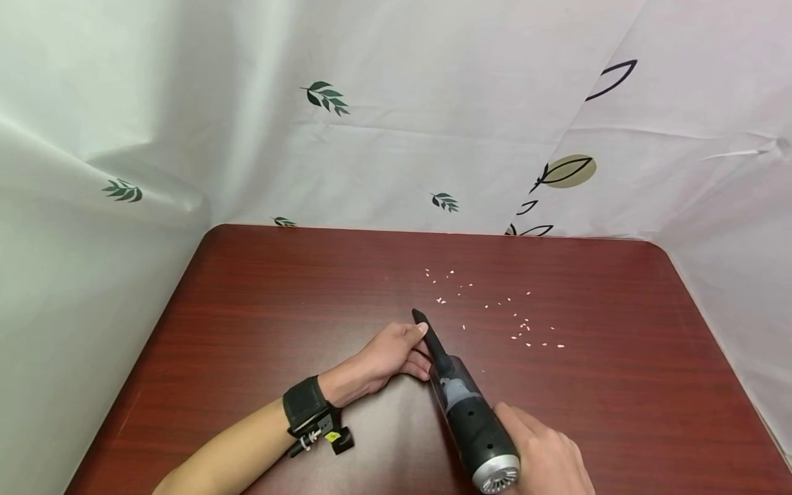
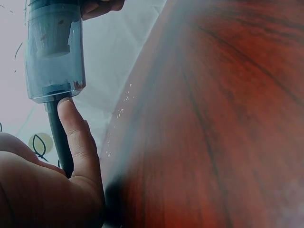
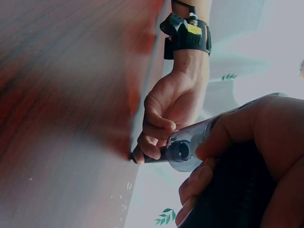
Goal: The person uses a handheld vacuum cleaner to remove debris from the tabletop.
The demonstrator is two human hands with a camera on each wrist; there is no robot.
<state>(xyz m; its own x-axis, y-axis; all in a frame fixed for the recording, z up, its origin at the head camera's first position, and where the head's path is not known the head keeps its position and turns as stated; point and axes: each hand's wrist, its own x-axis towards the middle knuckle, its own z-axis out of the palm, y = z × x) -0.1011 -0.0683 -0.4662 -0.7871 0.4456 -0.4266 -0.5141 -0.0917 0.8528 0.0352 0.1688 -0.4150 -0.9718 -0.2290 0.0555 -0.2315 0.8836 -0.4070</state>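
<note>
The head view is bright and sharp, with soft, even light and only faint shadows under the arms on the table. Straight edges bend a little near the corners. Both wrist views are hazy and washed out, and the close wood looks blurry, with pale glare on it.

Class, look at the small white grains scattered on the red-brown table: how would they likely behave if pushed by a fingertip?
The white grains are tiny and lie loose and apart on the table, so they would probably scatter rather than move together. The tabletop looks smooth and glossy, so they would likely slide easily. They seem very light, hard to pinch singly.
</note>
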